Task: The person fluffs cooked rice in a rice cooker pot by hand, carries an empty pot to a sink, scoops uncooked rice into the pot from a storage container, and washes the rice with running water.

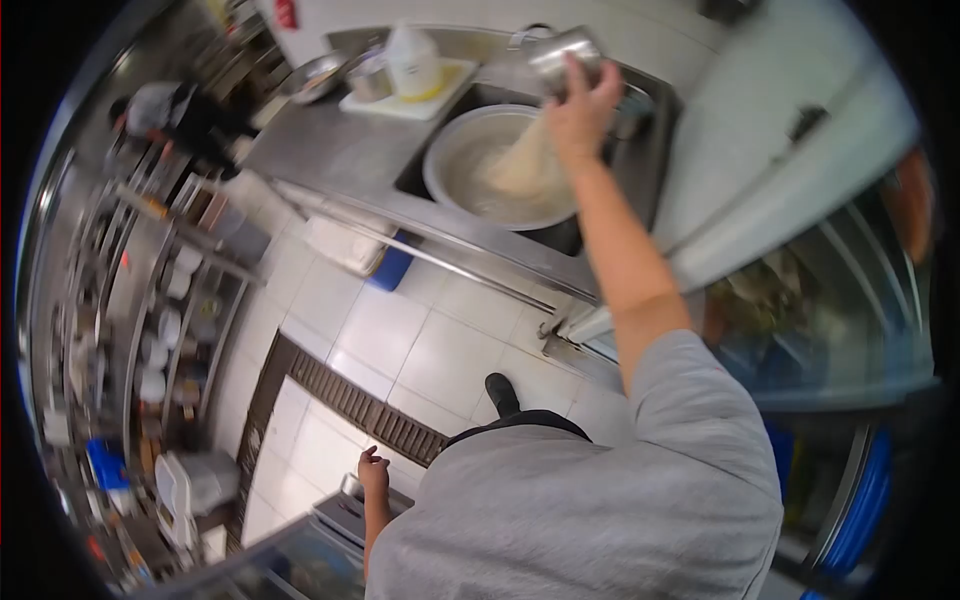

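My right hand is closed around a metal mug with a side handle. The mug is tipped over a large metal basin. A cream-coloured stream spreads below it inside the basin; blur hides whether this is grain or cloudy liquid. The basin sits in the sink. Low at my left side, my left hand hangs with its fingers loosely apart and nothing in it, near a metal counter.
Left of the sink, a white jug stands on a white board, with a metal bowl beyond. A person bends at the far left, near shelves of containers. A floor drain grate crosses the tiles.
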`<state>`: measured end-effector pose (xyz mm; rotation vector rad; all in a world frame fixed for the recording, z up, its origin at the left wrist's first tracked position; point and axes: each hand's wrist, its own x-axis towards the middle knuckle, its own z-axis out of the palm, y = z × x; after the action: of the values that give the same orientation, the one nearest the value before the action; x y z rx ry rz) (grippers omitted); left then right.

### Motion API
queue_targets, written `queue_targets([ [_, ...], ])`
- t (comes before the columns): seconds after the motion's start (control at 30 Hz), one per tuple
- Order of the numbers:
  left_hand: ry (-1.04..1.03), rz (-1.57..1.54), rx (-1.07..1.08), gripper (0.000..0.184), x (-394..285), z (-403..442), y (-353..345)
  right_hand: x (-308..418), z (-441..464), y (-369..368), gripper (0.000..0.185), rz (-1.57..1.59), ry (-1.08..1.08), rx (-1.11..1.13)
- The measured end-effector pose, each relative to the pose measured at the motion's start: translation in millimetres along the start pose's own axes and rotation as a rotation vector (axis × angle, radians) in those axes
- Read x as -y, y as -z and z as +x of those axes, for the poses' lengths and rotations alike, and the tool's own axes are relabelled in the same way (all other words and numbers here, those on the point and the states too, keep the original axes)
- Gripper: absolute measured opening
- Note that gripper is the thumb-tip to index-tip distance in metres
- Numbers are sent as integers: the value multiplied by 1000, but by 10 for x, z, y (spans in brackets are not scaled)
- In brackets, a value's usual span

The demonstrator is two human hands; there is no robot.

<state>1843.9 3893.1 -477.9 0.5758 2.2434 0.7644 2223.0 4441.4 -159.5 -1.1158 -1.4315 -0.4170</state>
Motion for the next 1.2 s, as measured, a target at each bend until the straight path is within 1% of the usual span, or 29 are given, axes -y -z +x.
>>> queue_targets([
  [0.03,-64,-34,33,41,-156,171,-46,161,-166,173,73,63,-128,-3],
  [0.07,-51,-90,83,40,-406,216,-68,259,-388,307,75,306,-283,-35],
  [0.1,-24,-76,129,38,-510,315,-119,342,-655,517,78,276,-395,39],
  [0.13,-48,-38,229,38,-578,398,-178,459,-879,913,80,559,-624,236],
  [0.17,-68,6,326,37,-649,458,-213,577,-1168,1267,78,652,-775,336],
  [0.2,-73,138,425,37,-681,512,-269,717,-1386,1694,74,1160,-1238,377],
  [0.23,-80,265,515,37,-619,617,-364,813,-1670,2117,67,1157,-1400,390],
  [0.27,-169,331,672,32,-374,854,-464,856,-1918,2575,66,1090,-1542,431],
  [0.3,-103,350,776,27,-149,1041,-564,833,-2227,3056,68,1095,-1719,456],
  [0.33,-38,374,877,23,58,1201,-658,741,-2587,3522,72,1065,-1812,436],
  [0.37,189,353,910,19,165,1186,-778,728,-2915,4043,73,1013,-1889,273],
  [0.4,183,661,814,14,41,1010,-825,694,-3219,4617,76,974,-1951,142],
  [0.43,165,775,851,14,64,958,-1020,716,-3408,5216,77,821,-2003,91],
  [0.47,146,883,879,15,38,940,-1233,737,-3757,5793,76,629,-2043,-70],
  [0.53,114,1093,900,16,-75,839,-1522,921,-4116,6906,61,445,-2046,-411],
  [0.57,57,931,924,25,-154,698,-1667,972,-4401,7457,52,332,-2044,-563],
  [0.6,3,765,937,38,-430,335,-1813,1097,-4453,7903,45,246,-1986,-598],
  [0.63,-97,638,974,45,-616,26,-1935,1025,-4888,8480,43,203,-1914,-786],
  [0.67,-199,593,998,42,-775,-263,-2036,1069,-4932,8852,41,212,-1795,-871],
  [0.7,-244,603,1001,42,-846,-434,-2206,1067,-4845,9142,39,222,-1668,-948],
  [0.77,-324,620,1008,40,-880,-802,-2541,889,-4554,9489,35,-45,-1538,-1095],
  [0.8,-333,604,1001,38,-844,-954,-2694,761,-4370,9568,30,-103,-1476,-1078],
  [0.9,-398,665,958,32,-526,-1355,-3185,-173,-4610,10205,38,-203,-1590,-804],
  [0.97,-815,771,1050,27,250,-1099,-3746,-813,-4605,10276,44,-47,-1622,-532],
  [1.0,-817,784,1017,25,401,-1464,-3820,-1162,-4461,10029,46,-57,-1200,-62],
  [1.03,-765,807,1013,26,537,-1773,-3895,-1631,-4891,10212,45,-447,-883,196],
  [1.1,-543,821,1041,28,439,-2783,-3894,-2372,-5384,10134,75,-356,-1355,191],
  [1.13,-508,828,1061,29,494,-3113,-3890,-2350,-5114,9868,81,-734,-1043,686],
  [1.2,-493,827,1100,32,642,-3557,-3838,-2495,-4955,9432,78,-807,-1017,1028],
])
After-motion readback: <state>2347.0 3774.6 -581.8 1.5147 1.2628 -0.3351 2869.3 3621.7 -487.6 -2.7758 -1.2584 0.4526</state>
